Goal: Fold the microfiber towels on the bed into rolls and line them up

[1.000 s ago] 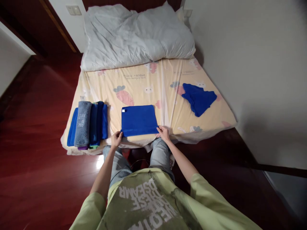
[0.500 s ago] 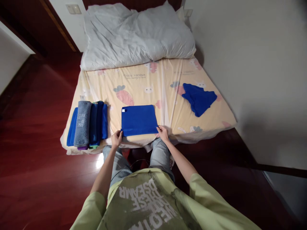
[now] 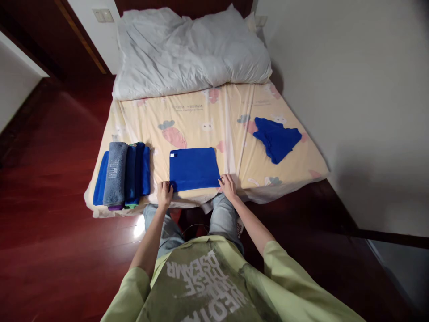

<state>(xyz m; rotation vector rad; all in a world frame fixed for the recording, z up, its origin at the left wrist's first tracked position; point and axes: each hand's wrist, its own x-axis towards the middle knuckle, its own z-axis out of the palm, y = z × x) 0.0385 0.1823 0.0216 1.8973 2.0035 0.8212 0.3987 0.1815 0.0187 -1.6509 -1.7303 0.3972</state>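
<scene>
Blue cloth between two hands

The blue cloth lies flat on the bed, its near corners at the fingers. The left hand has curled fingers touching one corner; the right hand's bent fingers touch the other.

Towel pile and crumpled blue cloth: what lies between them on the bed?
The head view shows bedsheet and a flat blue cloth, left hand and right hand at its near corners.

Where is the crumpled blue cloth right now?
In the head view, the crumpled blue cloth lies on the right side of the yellow patterned sheet, right of the flat blue cloth.
</scene>
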